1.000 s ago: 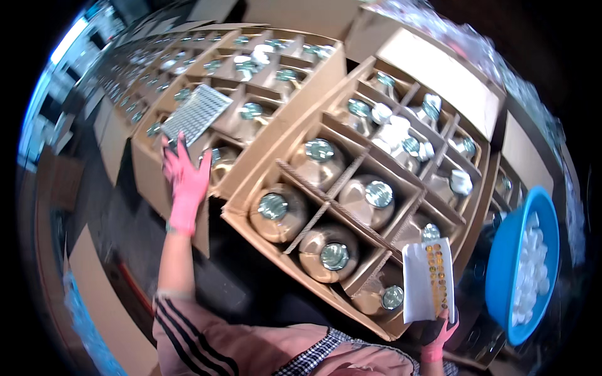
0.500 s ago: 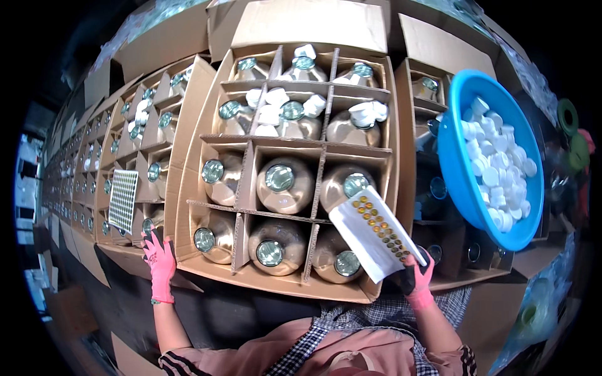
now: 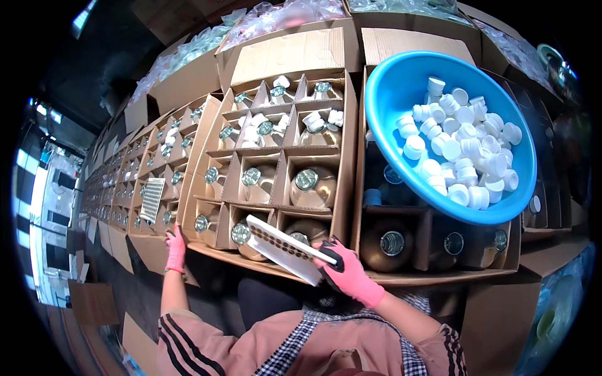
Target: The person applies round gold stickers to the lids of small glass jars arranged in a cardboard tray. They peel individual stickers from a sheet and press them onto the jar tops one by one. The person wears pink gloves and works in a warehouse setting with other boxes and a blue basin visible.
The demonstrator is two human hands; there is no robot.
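In my right pink glove with dark fingers point(image 3: 345, 272), a white sheet of round stickers point(image 3: 285, 247) is gripped by its right edge. The sheet is bent and tilted, with rows of dark round spots, over the front row of a divided carton point(image 3: 269, 268). Large glass jars point(image 3: 313, 188) stand in the carton's compartments, partly hidden by the sheet in front. My left pink glove point(image 3: 176, 252) is at the carton's front left corner, fingers apart and holding nothing; whether they touch the cardboard I cannot tell. White caps point(image 3: 265, 128) lie among the farther jar necks.
A big blue basin point(image 3: 392, 153) heaped with white screw caps point(image 3: 467, 147) rests tilted on the right carton point(image 3: 439, 276). Another sheet of round stickers point(image 3: 152, 199) lies on the left carton. More jar cartons run off to the left; boxes with plastic bags point(image 3: 288, 14) stand behind.
My view has turned to the right, so the blue basin looks larger and closer. My right hand has brought the sticker sheet leftward across the front jars, tilting it flatter.
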